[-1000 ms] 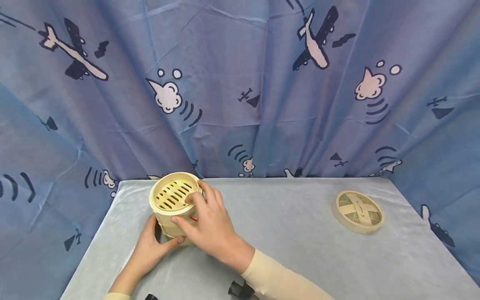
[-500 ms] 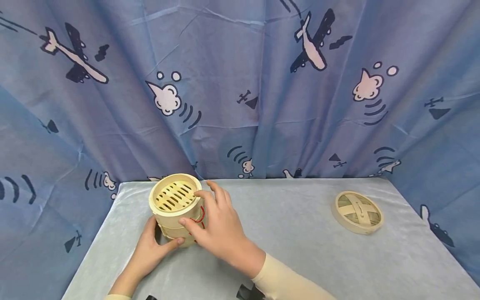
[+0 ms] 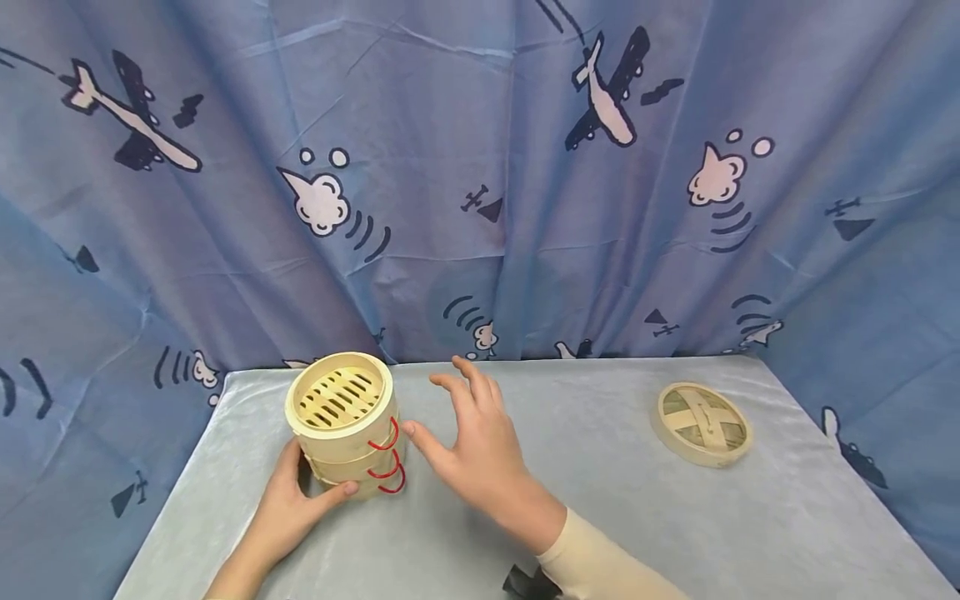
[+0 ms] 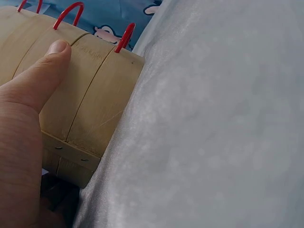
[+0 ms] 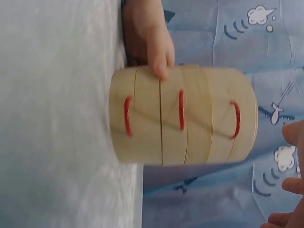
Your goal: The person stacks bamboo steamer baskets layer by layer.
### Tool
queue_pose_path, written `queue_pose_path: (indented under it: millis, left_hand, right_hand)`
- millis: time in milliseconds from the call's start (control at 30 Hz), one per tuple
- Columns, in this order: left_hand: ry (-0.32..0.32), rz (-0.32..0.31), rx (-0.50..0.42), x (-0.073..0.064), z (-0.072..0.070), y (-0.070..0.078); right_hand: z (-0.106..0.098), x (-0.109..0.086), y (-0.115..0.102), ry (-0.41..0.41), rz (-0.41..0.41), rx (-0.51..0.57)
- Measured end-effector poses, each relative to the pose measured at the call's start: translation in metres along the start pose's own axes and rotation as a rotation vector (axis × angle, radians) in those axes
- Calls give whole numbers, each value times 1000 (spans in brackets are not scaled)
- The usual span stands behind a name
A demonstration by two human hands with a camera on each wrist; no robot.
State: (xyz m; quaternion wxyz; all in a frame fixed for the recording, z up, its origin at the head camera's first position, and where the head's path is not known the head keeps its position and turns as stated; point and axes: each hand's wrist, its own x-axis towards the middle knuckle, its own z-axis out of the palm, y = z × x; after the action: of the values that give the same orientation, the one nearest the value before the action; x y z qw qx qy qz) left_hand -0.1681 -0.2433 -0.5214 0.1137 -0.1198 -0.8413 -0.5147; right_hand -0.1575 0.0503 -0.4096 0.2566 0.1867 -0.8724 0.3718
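A stack of bamboo steamer baskets (image 3: 337,450) stands upright at the left of the table, its slotted top basket uncovered. Red loop handles (image 5: 182,110) run down the side facing right, one above another. My left hand (image 3: 288,504) grips the stack low on its near left side. In the left wrist view the thumb (image 4: 50,66) lies across the basket wall; the other fingers are mostly hidden behind it. Just right of the stack, my right hand (image 3: 480,446) hangs in the air with fingers spread and nothing in them, apart from the baskets.
A round woven bamboo lid (image 3: 702,423) lies on the right part of the grey cloth-covered table (image 3: 600,467). Behind the table's back edge hangs a blue curtain (image 3: 420,183) printed with aeroplanes, which also closes off both sides.
My right hand has come off the top basket's rim and moved right, its fingers opening out. The red handles show now. The left hand keeps its grip on the stack.
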Motion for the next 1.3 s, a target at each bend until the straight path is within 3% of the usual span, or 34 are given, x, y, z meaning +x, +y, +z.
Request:
queue_pose_path:
  millis: [300,767,1033,1300]
  left_hand:
    - [-5,3,8,0,-2,-3]
    - [-11,-1,-6,0,-1,0]
    - [-8,12,-4,0,-2,-1]
    - [-9,-1,6,0,-2,-1]
  right_hand:
    - [-25,-13,35,36,8,-120]
    - [-66,-32,93,86,90,-243]
    - [-91,-42,119,110,166,-257]
    - [-114,-55,143,177,160,-294]
